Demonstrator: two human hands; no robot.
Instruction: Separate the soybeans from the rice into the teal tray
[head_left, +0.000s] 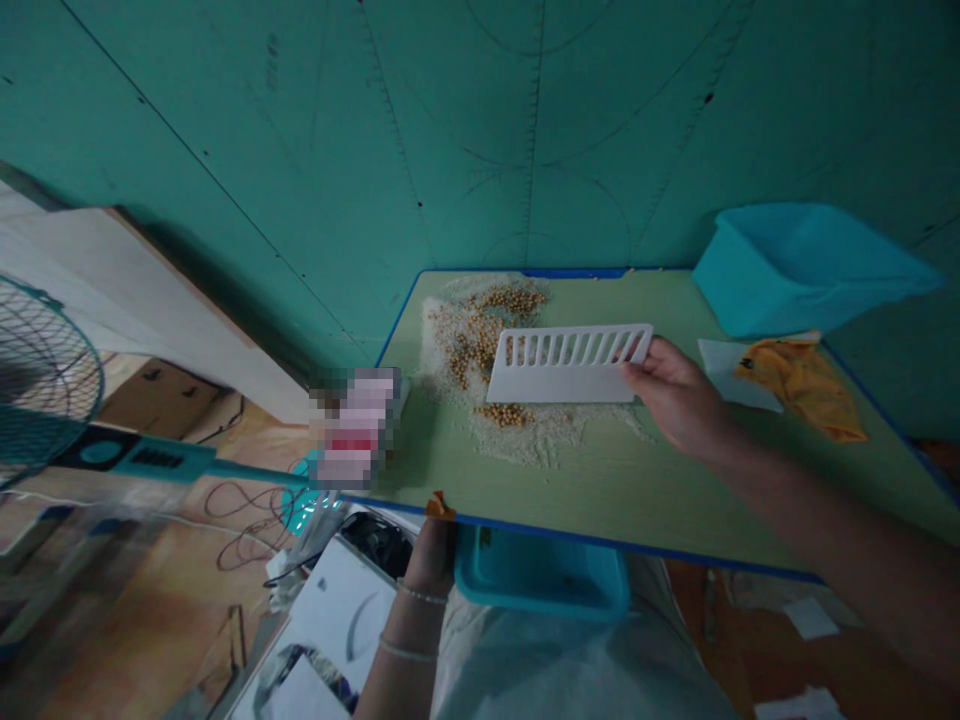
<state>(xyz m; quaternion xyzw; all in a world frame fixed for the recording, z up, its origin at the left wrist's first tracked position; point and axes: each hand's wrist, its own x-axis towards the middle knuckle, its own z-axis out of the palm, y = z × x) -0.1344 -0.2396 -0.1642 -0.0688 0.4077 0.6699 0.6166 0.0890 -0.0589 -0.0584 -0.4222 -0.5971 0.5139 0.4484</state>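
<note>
My right hand (679, 395) grips the right end of a white slotted scraper (566, 365), which stands on its long edge on the green table (600, 480). The scraper rests in a spread of white grains mixed with yellow beans (480, 335). My left hand (431, 555) is below the table's near edge, closed on the rim of a teal tray (540, 580) held under that edge. A small orange scrap (439, 505) sits at the edge just above that hand.
A teal bin (802, 265) stands at the table's back right, with a yellow cloth (806, 385) on white paper beside it. A blurred pink and white object (356, 425) sits at the table's left corner. A fan (45, 385) stands to the left over the floor.
</note>
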